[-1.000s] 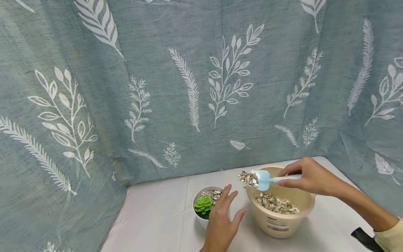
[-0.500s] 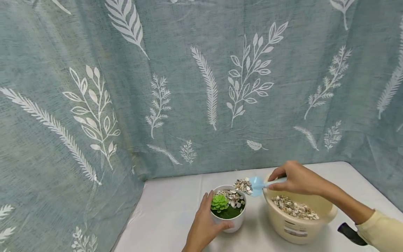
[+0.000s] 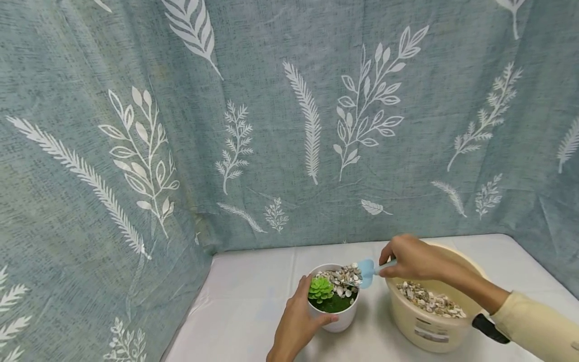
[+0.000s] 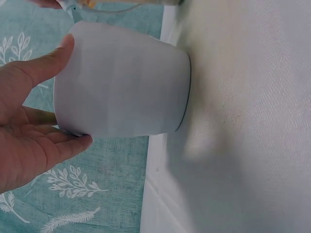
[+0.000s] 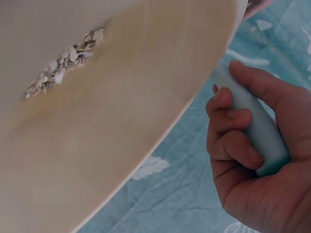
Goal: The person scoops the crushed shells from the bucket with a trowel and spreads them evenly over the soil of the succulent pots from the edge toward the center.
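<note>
My left hand [image 3: 296, 317] holds a white plant pot [image 4: 121, 82] by its rim, thumb on one side and fingers on the other. A green succulent [image 3: 321, 289] stands in the pot on moss-like green, with shell bits [image 3: 336, 289] behind and beside it. The fingers of my right hand [image 5: 265, 141] curl round the pale blue handle [image 5: 252, 116] of a small scoop [image 3: 365, 274]. Its blade, loaded with more shell bits, reaches over the pot's right rim. Whether the blade touches the rim is too small to tell.
A beige basin [image 3: 422, 329] stands right of the pot, under my right forearm, with shell bits [image 3: 429, 301] at its bottom. White cloth [image 3: 249, 301] covers the table. A leaf-patterned blue-green curtain [image 3: 271, 151] hangs at the back and sides.
My right hand has carried the loaded scoop left from above the basin to the pot. My left hand has gone round to the pot's near left side and taken hold. The view has turned left.
</note>
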`<state>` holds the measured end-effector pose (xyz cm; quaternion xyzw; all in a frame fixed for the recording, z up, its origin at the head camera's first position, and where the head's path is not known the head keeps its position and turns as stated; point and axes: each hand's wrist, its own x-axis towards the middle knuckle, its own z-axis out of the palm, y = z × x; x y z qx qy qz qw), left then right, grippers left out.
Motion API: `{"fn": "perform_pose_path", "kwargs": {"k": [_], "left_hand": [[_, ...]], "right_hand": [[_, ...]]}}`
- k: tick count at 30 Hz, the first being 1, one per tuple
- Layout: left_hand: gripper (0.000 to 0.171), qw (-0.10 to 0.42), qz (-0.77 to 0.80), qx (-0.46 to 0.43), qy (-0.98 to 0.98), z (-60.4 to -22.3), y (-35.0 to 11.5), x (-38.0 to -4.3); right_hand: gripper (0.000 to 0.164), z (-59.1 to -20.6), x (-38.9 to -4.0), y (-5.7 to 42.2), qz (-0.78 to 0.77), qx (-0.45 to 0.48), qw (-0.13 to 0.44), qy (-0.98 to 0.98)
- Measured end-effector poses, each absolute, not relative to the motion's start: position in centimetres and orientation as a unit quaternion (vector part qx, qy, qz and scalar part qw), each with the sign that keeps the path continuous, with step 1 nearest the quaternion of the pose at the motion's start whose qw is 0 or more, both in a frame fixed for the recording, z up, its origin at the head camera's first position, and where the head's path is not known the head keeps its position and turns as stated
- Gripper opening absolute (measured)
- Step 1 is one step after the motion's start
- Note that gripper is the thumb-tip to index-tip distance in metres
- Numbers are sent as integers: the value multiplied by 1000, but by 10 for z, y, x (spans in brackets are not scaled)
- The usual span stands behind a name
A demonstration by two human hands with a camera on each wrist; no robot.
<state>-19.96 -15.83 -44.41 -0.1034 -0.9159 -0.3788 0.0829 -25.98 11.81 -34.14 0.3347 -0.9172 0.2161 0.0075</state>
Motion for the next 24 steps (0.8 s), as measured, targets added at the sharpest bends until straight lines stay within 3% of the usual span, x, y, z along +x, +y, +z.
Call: {"fn": "perform_pose_path", "kwargs": {"k": [14, 24], "left_hand": [[99, 100, -380, -105, -914, -446, -159, -198], [103, 77, -379, -94, -917, -445, -159, -201]], "right_hand": [[7, -327, -250, 108, 156, 334, 24, -929], [8, -315, -243, 105, 110, 318, 32, -941]]}}
